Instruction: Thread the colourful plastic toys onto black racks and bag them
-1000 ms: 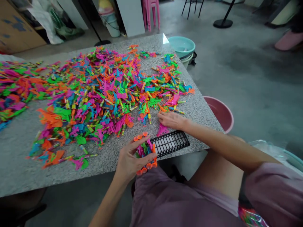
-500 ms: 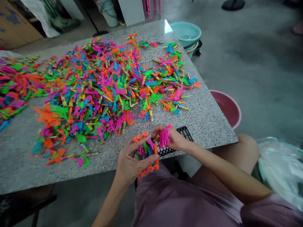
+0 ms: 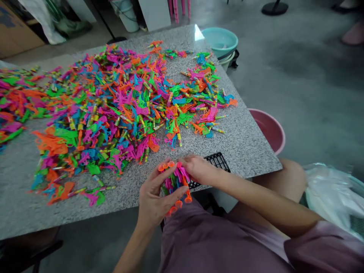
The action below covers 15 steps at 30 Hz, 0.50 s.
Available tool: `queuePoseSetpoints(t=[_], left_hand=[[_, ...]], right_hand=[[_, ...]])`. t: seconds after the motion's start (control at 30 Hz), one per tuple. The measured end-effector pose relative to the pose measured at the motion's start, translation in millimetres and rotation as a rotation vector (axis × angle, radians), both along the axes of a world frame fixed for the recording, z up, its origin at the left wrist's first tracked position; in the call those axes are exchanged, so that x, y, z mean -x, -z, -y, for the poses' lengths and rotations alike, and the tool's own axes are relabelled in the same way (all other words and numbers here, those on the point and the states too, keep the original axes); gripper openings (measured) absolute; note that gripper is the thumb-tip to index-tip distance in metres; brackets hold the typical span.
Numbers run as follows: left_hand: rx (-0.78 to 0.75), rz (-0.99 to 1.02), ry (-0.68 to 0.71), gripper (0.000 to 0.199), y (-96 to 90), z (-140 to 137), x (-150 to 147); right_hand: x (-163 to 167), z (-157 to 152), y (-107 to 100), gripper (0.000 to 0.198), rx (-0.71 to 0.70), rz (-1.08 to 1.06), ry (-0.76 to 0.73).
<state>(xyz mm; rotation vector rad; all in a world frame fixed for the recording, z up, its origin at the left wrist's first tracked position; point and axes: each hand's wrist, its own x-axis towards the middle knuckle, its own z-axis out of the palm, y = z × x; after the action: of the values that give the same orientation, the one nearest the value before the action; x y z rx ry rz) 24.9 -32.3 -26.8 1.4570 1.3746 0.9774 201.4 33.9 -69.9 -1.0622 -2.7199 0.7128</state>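
Two hands meet: your left hand [image 3: 153, 194] pinches the orange-tipped plastic bundle [image 3: 171, 183], best held steady, your right hand [image 3: 199, 170] at its two o'clock, fingertip grip unclear.

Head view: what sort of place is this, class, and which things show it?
Probably a small workshop or household workspace: a big heap of bright plastic pieces covers much of a speckled table, and a turquoise basin and a pink basin stand beside it.
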Motion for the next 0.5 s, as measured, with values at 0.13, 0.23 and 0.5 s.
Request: queuePoseSetpoints(t=[0.13,0.23,0.5], left_hand=[[-0.148,-0.164,0.062,0.048,-3.0,-3,3],[-0.144,-0.369,0.209,0.038,-7.8,-12,10],[0.021,-0.360,0.295,0.049,-29.0,-22,19]], right_hand=[[8,0,1,0.028,-0.009,-0.013,0.023],[-6,-8,2,0.031,-0.021,-0.081,0.001],[-88,-83,-12,0.029,-0.221,0.102,0.621]])
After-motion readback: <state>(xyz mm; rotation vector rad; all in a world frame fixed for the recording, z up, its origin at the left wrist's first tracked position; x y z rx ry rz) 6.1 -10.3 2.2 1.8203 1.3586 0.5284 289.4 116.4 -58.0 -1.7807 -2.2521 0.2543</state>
